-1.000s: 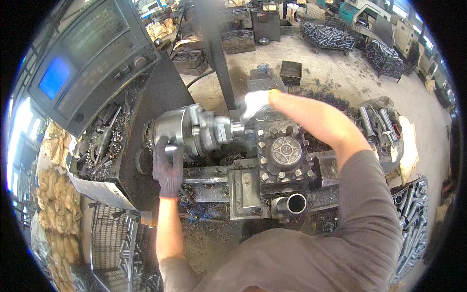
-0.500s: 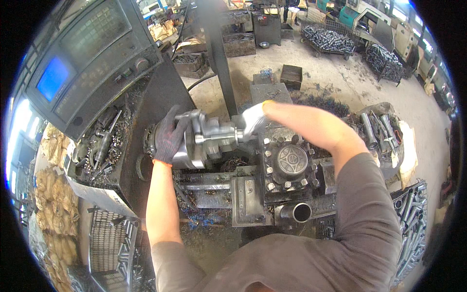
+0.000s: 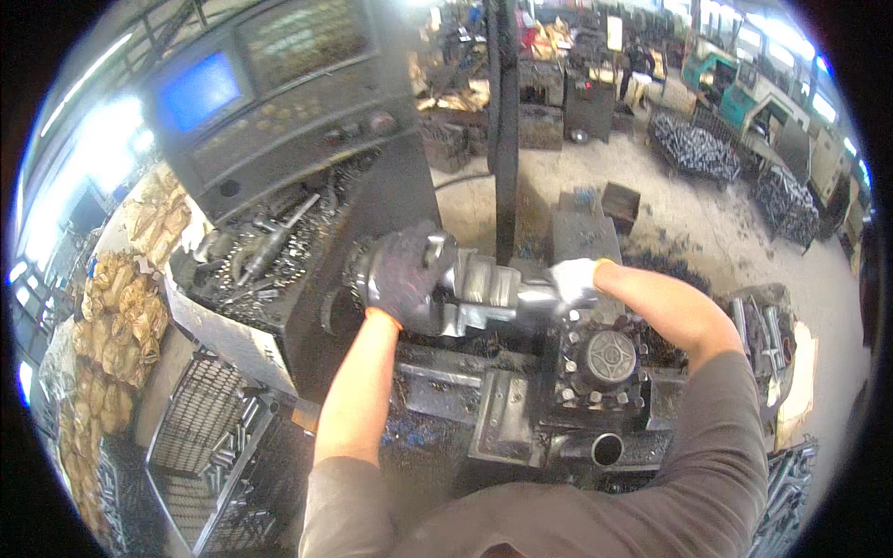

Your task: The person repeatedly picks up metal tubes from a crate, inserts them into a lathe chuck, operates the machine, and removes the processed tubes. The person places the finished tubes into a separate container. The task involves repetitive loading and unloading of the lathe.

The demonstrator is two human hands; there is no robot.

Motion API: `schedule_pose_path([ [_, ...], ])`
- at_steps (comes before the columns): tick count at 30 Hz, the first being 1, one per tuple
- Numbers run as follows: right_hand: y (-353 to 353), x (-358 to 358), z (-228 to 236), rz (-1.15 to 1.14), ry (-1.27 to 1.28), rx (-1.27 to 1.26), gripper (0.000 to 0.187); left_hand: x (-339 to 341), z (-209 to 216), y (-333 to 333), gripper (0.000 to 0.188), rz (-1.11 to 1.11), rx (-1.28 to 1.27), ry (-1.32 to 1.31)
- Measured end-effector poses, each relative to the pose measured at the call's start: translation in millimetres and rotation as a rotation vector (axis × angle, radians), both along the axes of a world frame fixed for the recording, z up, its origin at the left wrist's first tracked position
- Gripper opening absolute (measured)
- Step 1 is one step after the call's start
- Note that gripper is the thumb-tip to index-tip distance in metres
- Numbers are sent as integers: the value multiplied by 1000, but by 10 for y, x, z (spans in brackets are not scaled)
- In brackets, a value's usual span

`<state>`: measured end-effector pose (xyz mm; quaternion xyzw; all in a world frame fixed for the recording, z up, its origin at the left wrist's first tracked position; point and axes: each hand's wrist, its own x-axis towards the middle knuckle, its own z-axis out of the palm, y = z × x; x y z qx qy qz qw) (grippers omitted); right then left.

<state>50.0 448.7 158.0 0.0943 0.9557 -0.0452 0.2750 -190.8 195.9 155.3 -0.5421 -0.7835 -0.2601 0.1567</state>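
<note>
My left hand (image 3: 406, 275), in a dark glove, lies over the rim of a lathe chuck (image 3: 377, 265); its fingers are somewhat blurred but look spread across the metal. To the right of the chuck, stepped bright jaws (image 3: 488, 286) stick out. At their right end is a shiny metal cylinder (image 3: 536, 296), and my right hand (image 3: 575, 283), in a white glove, is closed around its far end. Just below that hand sits the square tool post (image 3: 606, 358) with a round cap and several bolts. The part of the cylinder inside the glove is hidden.
A control panel (image 3: 279, 102) with a blue screen rises at the left. Below it, a tray (image 3: 265, 321) holds metal chips and tools. A short tube (image 3: 606, 449) juts out near my body. Wire baskets (image 3: 200, 418) with metal tubes stand left and right; a dark post (image 3: 503, 139) rises behind.
The view has shifted, so the machine appears farther right and lower. My left hand stays on the chuck, its fingers less clearly splayed; my right hand stays at the cylinder's end.
</note>
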Motion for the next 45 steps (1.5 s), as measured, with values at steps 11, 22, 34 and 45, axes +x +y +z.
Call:
schedule_pose_path([
  [11,-2529,909,722,-305,822,470,58,1737,-389,-1127,73,-535,554,-1586],
  [22,-3502,1457,-1484,-1035,534,-815,51,1898,-1623,-1587,57,-164,-129,-2149],
  [34,-5301,5865,-1552,-2495,842,-360,52,1614,-2332,-1507,51,-522,46,-1353],
  [45,-4313,7958,-859,-2439,393,1279,49,2299,-1799,-1109,57,-391,-91,-1129],
])
